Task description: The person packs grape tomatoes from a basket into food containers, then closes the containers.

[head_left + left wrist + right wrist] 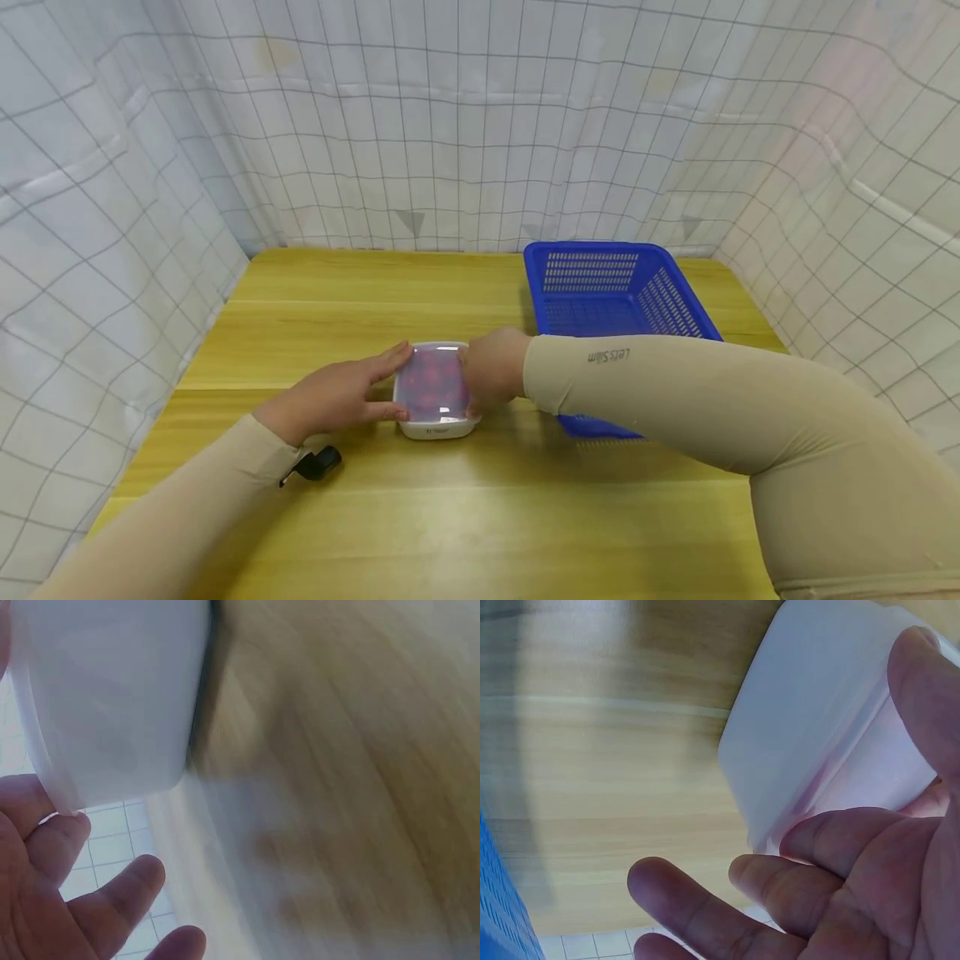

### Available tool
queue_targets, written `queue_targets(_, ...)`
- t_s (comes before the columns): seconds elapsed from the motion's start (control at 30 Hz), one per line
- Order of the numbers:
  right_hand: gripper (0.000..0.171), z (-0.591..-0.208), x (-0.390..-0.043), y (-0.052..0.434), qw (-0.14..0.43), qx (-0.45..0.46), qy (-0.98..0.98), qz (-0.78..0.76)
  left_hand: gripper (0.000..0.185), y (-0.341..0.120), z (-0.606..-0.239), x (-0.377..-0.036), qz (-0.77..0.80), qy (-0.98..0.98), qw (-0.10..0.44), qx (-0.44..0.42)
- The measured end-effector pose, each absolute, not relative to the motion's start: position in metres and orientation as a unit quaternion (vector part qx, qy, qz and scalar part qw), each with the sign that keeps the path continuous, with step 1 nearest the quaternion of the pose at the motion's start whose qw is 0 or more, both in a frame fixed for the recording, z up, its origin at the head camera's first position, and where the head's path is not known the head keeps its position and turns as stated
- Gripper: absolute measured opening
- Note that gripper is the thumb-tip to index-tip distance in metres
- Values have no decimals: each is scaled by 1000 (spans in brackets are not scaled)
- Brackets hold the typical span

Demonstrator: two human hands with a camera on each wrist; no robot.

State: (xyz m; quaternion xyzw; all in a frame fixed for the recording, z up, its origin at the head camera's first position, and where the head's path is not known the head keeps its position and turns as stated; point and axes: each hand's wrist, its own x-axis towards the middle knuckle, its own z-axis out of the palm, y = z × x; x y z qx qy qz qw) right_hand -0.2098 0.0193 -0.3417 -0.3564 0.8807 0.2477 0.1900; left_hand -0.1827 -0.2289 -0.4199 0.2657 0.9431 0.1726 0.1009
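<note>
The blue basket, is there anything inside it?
No: in the head view the basket shows only its bare mesh floor and walls, though a sleeve hides its near edge.

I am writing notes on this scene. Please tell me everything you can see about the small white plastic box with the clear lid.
The small white plastic box is squarish with rounded corners and a translucent lid, shut, with reddish-pink contents showing blurred through it. It sits upright on the yellow wooden table, left of the blue plastic basket. The left hand touches its left side with nearly straight fingers; the right hand is against its right side, thumb curled onto the rim. A small mark on its front wall is unreadable.
</note>
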Motion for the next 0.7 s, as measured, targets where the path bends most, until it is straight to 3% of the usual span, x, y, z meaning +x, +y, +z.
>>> queue_targets(0.7, 95, -342, -210, 23, 198, -352, 883, 238, 102, -226, -413, -182, 172, 943, 103, 265)
